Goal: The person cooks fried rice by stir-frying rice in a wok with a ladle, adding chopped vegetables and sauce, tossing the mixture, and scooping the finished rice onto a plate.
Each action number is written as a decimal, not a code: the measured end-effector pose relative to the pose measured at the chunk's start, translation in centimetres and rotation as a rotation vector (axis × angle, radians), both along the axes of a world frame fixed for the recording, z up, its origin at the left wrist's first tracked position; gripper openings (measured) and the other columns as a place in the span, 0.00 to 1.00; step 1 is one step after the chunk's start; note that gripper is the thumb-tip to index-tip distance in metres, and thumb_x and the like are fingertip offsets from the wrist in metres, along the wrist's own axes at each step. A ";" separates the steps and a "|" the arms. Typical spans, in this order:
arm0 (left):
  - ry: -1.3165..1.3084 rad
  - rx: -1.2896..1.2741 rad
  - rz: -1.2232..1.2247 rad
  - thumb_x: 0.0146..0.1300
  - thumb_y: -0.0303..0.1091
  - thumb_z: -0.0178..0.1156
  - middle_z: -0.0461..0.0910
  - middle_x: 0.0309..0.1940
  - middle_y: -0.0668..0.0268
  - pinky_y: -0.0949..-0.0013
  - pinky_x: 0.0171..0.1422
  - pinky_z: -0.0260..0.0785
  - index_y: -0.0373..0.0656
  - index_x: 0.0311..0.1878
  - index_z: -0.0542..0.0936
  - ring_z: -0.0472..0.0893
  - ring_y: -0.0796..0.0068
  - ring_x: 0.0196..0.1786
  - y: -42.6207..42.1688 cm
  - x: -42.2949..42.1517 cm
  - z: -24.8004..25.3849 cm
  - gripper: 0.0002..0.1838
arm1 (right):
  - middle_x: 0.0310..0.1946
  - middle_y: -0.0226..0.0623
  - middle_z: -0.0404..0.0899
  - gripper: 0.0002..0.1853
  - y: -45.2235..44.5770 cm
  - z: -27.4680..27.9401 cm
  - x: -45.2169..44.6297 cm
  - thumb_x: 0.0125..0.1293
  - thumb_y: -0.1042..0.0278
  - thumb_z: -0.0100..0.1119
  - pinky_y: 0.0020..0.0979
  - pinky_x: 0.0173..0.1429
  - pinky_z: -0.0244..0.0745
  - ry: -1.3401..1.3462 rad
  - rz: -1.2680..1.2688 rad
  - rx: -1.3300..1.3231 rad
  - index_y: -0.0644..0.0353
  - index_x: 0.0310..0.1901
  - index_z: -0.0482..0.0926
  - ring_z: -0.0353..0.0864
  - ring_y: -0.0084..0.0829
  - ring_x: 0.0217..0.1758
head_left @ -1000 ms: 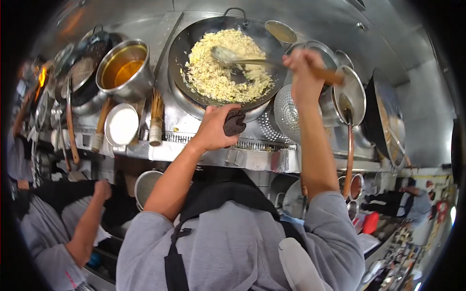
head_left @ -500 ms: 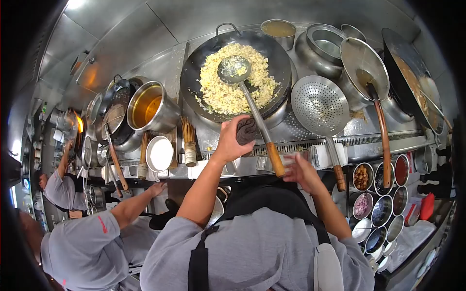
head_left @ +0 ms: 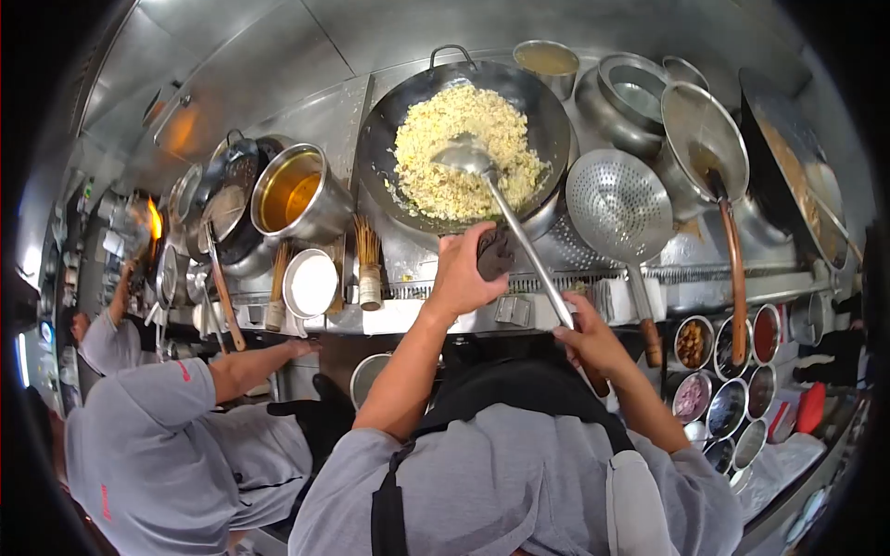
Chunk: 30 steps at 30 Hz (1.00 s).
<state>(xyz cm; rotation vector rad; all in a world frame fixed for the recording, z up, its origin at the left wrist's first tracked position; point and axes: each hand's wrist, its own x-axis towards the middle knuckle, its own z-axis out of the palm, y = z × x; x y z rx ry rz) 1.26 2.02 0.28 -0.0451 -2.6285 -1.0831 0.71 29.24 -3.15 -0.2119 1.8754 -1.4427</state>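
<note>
A black wok (head_left: 378, 176) holds a heap of yellowish fried rice (head_left: 436, 125). My left hand (head_left: 464, 278) is closed on a dark folded cloth (head_left: 496, 252) at the wok's near rim. The fingers of my right hand (head_left: 591, 341) wrap round the handle of a long metal ladle (head_left: 524, 236), near its wooden end. The ladle's bowl rests on the rice, its rounded back upward. Just right of the wok lies a perforated skimmer (head_left: 619, 206).
On the left are a pot of orange oil (head_left: 320, 222), a white bowl (head_left: 311, 284) and bamboo brushes (head_left: 369, 278). A strainer (head_left: 706, 148) and ingredient bowls (head_left: 728, 403) are at the right. A co-worker (head_left: 158, 435) stands at my left, near another person (head_left: 111, 338).
My right hand, open by the ladle's wooden end half a second ago, has closed on the handle. The ladle's bowl has turned over and moved slightly down the rice.
</note>
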 end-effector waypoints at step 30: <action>0.138 0.150 -0.111 0.40 0.35 0.71 0.83 0.45 0.60 0.59 0.61 0.59 0.47 0.60 0.71 0.80 0.57 0.50 -4.2 0.5 0.1 0.38 | 0.22 0.31 0.70 0.16 0.0 -7.9 1.8 0.77 0.54 0.46 0.32 0.30 0.67 0.435 -0.107 0.302 0.59 0.52 0.72 0.69 0.23 0.25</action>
